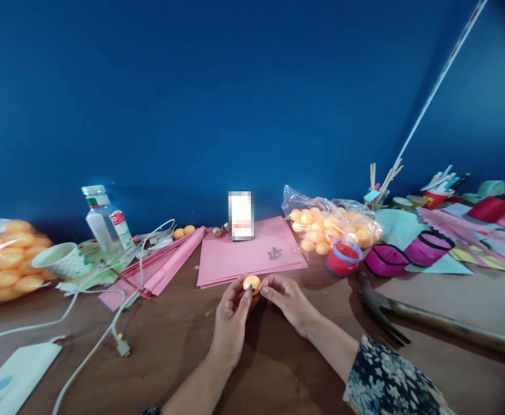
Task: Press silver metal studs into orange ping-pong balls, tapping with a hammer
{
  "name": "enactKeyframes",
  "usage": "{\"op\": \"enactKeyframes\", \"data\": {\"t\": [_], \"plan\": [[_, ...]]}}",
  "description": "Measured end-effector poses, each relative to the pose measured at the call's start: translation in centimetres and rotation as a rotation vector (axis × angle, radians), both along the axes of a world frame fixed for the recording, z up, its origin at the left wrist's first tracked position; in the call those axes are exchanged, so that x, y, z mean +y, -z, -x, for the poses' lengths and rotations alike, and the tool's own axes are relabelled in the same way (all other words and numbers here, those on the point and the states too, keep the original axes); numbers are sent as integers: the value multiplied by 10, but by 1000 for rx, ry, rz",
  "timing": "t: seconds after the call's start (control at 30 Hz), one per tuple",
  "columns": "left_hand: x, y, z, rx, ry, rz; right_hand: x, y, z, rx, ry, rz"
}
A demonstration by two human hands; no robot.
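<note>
Between the fingers and thumb of my left hand (pixel 230 324) is an orange ping-pong ball (pixel 251 281), with a small dark, shiny bit showing on its near side. My right hand (pixel 293 305) is closed in a pinch at the ball's right edge; what it pinches there is too small to make out. Both hands are over the brown table, just in front of a stack of pink paper sheets (pixel 230 256). A little pile of small metal pieces (pixel 274 253) lies on those sheets.
A hammer (pixel 433 319) lies to the right, behind a red-and-blue cup (pixel 344 259) and two magenta pouches. Clear bags of orange balls (pixel 316 225) stand at both sides. White cables (pixel 120 305), a bottle (pixel 105 222) and a paper cup (pixel 64 259) are left. A blue wall rises behind.
</note>
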State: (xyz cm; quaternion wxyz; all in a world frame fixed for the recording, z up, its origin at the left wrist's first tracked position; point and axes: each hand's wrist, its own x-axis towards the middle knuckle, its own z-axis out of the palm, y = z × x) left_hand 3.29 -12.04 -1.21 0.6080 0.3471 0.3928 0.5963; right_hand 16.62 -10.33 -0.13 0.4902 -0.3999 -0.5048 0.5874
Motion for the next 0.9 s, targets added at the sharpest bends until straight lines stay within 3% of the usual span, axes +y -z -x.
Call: {"op": "enactKeyframes", "data": {"t": [0.9], "plan": [[0, -1, -1, 82, -12, -35, 0, -2, 0, -99, -5, 13]]}}
